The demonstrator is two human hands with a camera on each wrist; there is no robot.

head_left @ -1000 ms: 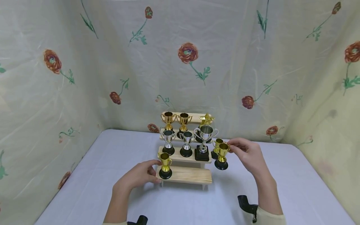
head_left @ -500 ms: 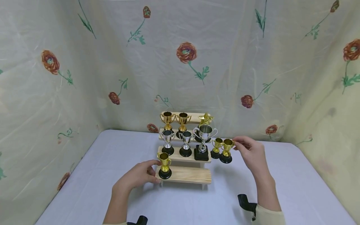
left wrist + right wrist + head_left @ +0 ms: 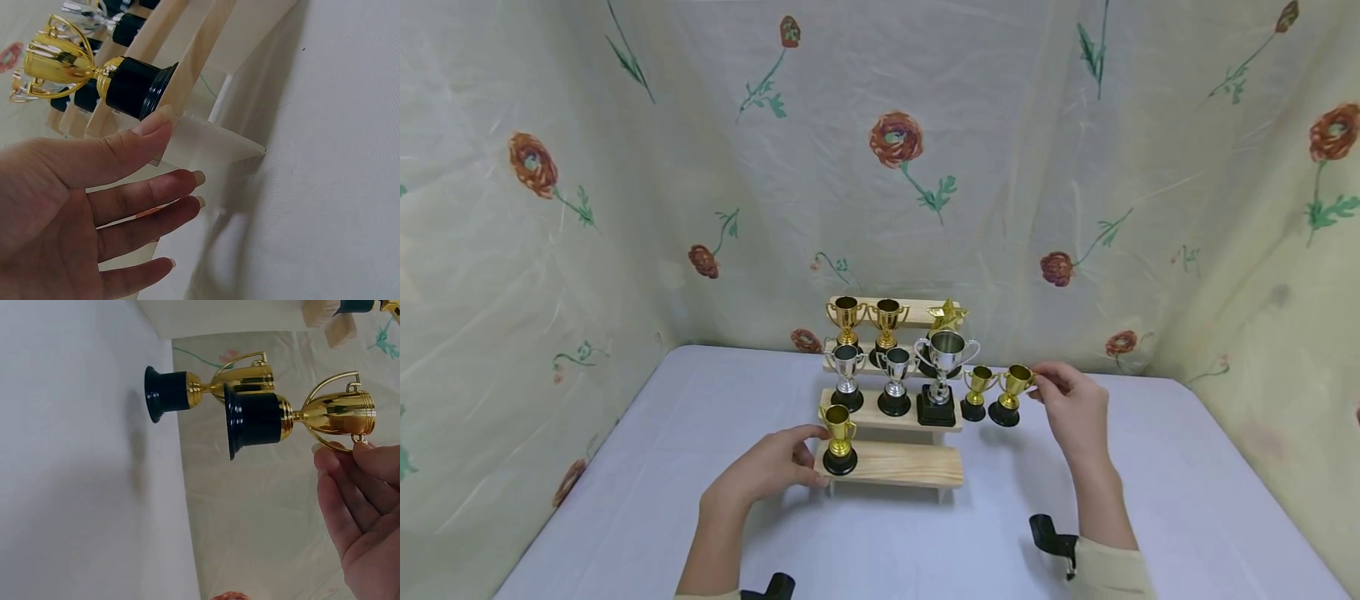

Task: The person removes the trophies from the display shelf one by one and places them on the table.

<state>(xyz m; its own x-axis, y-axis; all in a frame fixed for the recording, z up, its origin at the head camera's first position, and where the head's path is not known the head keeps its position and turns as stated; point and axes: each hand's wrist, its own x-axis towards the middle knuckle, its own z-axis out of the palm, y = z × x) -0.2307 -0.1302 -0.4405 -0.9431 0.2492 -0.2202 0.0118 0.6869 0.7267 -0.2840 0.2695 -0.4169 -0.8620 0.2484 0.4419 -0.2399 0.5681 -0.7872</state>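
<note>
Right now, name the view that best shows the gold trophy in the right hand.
The right wrist view: the gold trophy appears large, visible from rim to dark base, pinched by the right hand. The head view shows it small; the left wrist view doesn't show it.

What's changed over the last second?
The right hand carried the pinched gold trophy rightward, from in front of the neighbouring gold trophy to its right; nothing was let go. The left hand stayed at the wooden stand's left end, and the stand's trophies stayed put.
</note>
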